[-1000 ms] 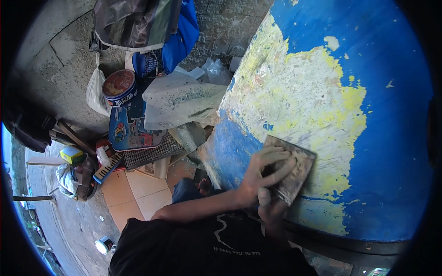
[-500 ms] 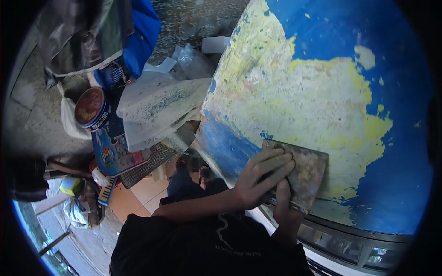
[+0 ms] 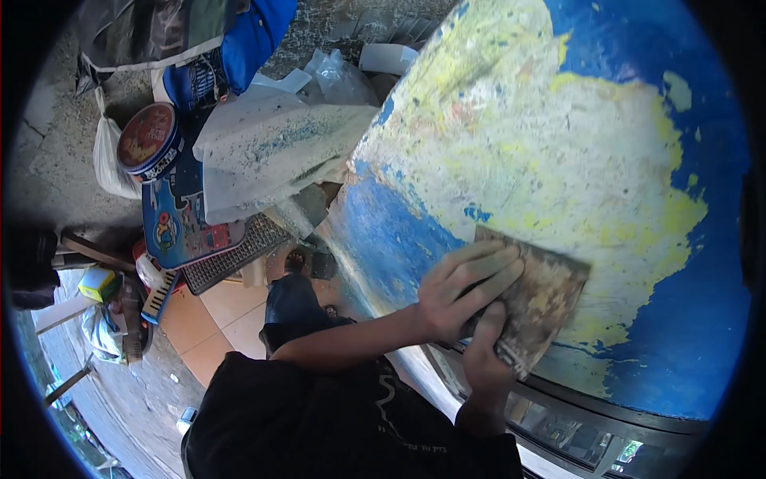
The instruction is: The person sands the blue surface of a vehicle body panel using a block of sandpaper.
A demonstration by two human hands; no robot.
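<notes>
Both my hands are on a flat, worn brown plate [image 3: 550, 299] that looks like a wide scraper, though its kind is not certain. My left hand [image 3: 467, 291] presses its fingers across the plate's left part. Just below, my right hand [image 3: 488, 355] grips the lower left edge with the thumb lying on top; its other fingers are hidden underneath. The plate rests tilted on a large curved panel [image 3: 519, 176] near its lower edge. Blue paint [image 3: 702, 48] covers the panel's right and lower left, around a bare whitish patch with yellow edges.
Dark-framed windows [image 3: 570, 435] run below the panel. Flake-strewn translucent sheeting [image 3: 271, 152] hangs at its left. Farther left are a round tin [image 3: 150, 140], a colourful board [image 3: 179, 215], a dark textured mat [image 3: 239, 251], a white bag [image 3: 112, 160] and a small toy-like keyboard [image 3: 159, 297].
The plate and both hands have shifted slightly right in the picture. My view has turned a little, and my legs and feet show in a different position, farther left.
</notes>
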